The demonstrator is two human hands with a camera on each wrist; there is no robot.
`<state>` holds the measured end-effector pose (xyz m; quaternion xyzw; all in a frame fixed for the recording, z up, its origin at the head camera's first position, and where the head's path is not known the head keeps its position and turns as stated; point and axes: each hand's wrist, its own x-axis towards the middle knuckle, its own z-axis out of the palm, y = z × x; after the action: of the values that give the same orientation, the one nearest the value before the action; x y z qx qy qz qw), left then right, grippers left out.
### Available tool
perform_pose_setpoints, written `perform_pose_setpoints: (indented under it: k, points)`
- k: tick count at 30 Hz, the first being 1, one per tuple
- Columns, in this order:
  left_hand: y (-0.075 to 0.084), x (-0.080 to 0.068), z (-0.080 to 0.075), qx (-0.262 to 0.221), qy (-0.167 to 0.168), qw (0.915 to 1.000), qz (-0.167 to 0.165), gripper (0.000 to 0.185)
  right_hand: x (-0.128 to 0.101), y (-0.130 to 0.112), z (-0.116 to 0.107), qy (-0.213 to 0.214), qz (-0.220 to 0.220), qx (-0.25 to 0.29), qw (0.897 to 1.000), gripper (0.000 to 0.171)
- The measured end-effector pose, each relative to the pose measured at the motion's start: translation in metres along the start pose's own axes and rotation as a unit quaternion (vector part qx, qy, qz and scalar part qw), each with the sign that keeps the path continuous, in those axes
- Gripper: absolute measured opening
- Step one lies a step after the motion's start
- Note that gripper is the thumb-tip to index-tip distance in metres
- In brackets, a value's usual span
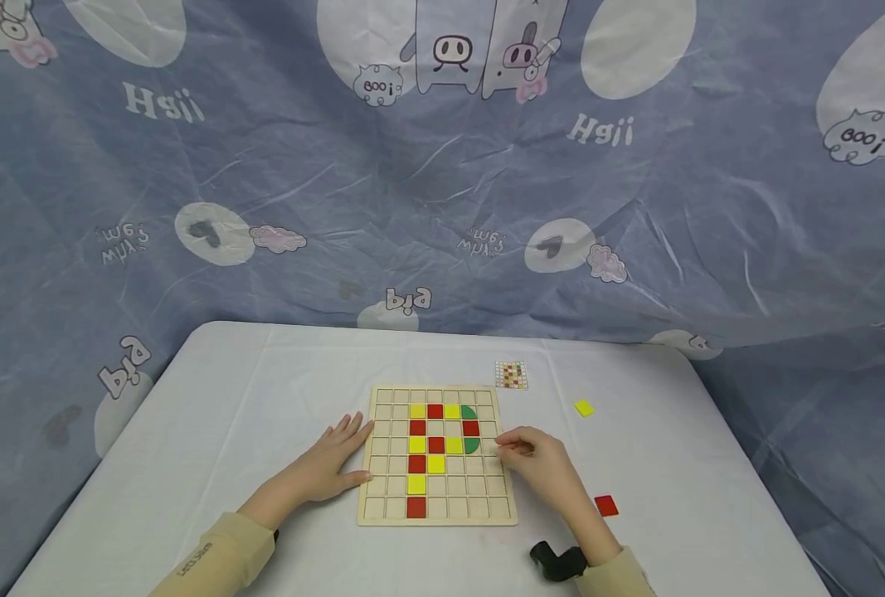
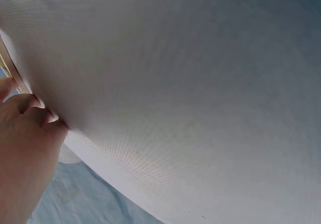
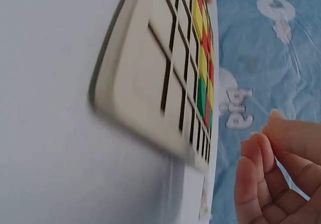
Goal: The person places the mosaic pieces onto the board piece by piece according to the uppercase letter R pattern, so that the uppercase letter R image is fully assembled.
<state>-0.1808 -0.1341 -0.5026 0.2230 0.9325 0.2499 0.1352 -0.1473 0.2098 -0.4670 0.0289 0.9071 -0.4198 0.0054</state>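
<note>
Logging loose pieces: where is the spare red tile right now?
In the head view, the red tile lies on the white table, right of the wooden board, beside the right hand.

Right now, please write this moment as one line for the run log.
left hand: flat, rests at grid board left edge | right hand: fingers curled at right edge, near green piece | loose: yellow tile, red tile
</note>
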Motion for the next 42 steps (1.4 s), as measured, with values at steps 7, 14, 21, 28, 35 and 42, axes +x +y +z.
perform_pose_setpoints:
  k: [7,14,21,28,35,42]
  points:
    - [0.000,-0.002,-0.001,-0.003,0.000,1.0000,0.001,0.083,-0.009,0.035,-0.041,0.038,0.035,-0.037,0.998,0.015]
    - [0.000,-0.002,0.000,-0.002,0.002,1.0000,-0.003,0.084,-0.022,0.069,-0.078,0.026,0.090,-0.065,0.993,0.028]
    - [-0.001,-0.001,-0.001,0.004,0.001,1.0000,0.002,0.083,-0.035,0.094,-0.087,0.010,0.132,-0.079,0.988,0.036]
    - [-0.001,0.000,0.000,0.002,-0.001,1.0000,0.005,0.083,-0.042,0.101,-0.086,0.010,0.138,-0.101,0.985,0.044]
    - [-0.001,0.001,0.002,0.009,-0.001,0.9999,-0.005,0.083,-0.046,0.096,-0.085,0.004,0.134,-0.107,0.985,0.042]
    - [-0.001,0.001,0.003,0.005,-0.003,0.9999,-0.009,0.083,-0.047,0.097,-0.080,0.022,0.127,-0.091,0.987,0.034]
